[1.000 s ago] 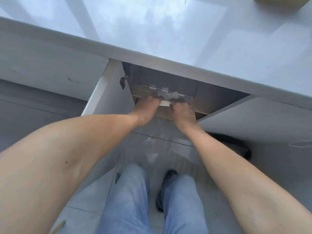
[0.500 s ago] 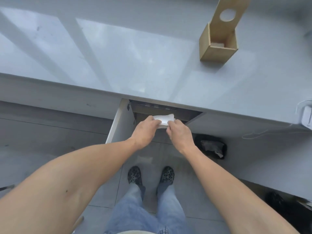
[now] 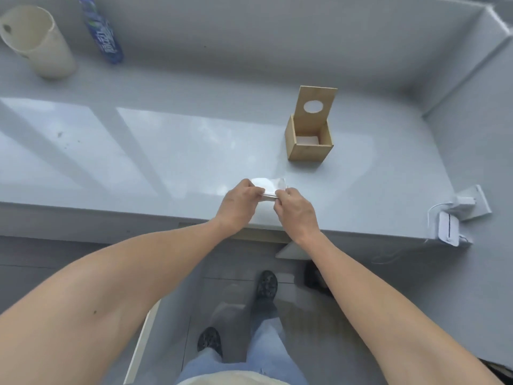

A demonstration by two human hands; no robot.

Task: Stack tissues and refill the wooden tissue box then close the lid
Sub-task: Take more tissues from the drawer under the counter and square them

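both hands meet just below the middle of the frame, over the near edge of the counter [image 3: 166, 151]. the left hand [image 3: 238, 202] and right hand [image 3: 295, 208] are each closed on an end of a small stack of tissues [image 3: 268, 185], fingers curled, thumbs on top. the wooden tissue box [image 3: 308, 140] stands apart, right of centre, lid [image 3: 316, 102] upright, with what looks like some white tissue already inside. the loose sheets could fan or slide off the near edge if either pinch slackens, and a skewed stack might snag the box rim.
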